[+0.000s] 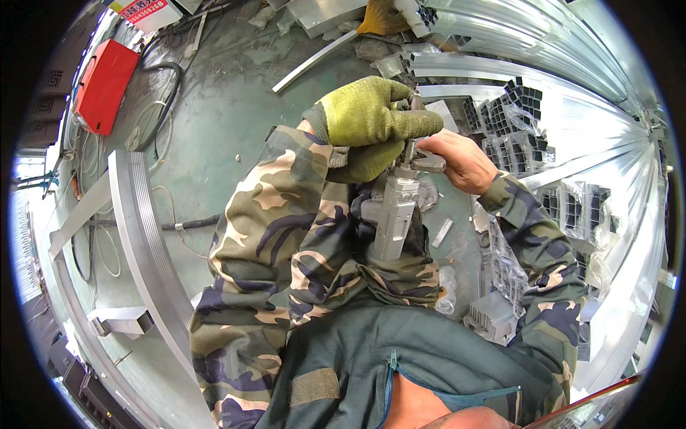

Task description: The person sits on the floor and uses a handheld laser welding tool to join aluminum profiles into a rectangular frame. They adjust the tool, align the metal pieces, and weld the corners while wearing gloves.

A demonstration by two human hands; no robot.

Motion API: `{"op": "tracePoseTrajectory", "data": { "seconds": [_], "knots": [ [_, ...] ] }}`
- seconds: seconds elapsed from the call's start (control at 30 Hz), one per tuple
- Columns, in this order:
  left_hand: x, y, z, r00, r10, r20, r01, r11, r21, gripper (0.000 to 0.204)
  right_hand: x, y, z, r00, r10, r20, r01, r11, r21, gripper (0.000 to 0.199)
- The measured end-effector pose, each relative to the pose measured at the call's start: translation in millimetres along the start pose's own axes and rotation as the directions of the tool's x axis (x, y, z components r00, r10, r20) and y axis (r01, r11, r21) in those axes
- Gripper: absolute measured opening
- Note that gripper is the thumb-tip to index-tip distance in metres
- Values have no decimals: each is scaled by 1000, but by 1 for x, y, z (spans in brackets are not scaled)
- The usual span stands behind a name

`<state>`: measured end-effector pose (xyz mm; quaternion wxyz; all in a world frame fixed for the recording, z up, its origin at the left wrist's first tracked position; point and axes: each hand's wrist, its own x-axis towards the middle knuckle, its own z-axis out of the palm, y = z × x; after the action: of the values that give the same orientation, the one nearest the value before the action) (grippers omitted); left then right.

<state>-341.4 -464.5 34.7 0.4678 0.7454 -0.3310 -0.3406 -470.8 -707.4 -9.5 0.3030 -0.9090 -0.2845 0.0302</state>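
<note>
My left hand point(368, 118), in a yellow-green knit glove, is closed around the narrow upper shaft of a grey metal tool point(398, 214). The tool stands roughly upright before my legs, with a long boxy body below and a pointed tip above the glove. I cannot make out its exact kind. Bare and close beside the glove, my right hand point(464, 163) has its fingers curled on a flat grey piece point(429, 163) that sticks out sideways from the tool's neck. The glove hides part of the shaft, and my right fingertips are partly hidden too.
Aluminium profiles point(522, 68) lie stacked along the right, with bundled square tubes point(511, 114) and plastic wrap nearby. A broom point(382, 18) lies ahead. On the left are a red machine point(107, 86), black cables point(171, 79), a long ribbed profile point(143, 214) and a short tube point(125, 320).
</note>
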Motion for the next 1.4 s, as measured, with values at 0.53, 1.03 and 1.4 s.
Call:
{"op": "tracePoseTrajectory", "data": {
  "seconds": [0.53, 1.03, 1.4],
  "knots": [
    [-2, 0, 21, 993, -12, -119, 3, 997, -79, 43, 0, -3, -1, 1000, -3, 9, 4, 994, -106, 41],
    [-1, -1, 43, 914, 41, -403, -65, 997, -45, 41, -4, -7, 5, 994, 112, -13, -113, 989, -93, 32],
    [1, -1, 69, 816, 31, -577, -57, 998, -26, 40, -9, -11, 4, 985, 173, 13, -170, 979, -110, 29]
  ]
}}
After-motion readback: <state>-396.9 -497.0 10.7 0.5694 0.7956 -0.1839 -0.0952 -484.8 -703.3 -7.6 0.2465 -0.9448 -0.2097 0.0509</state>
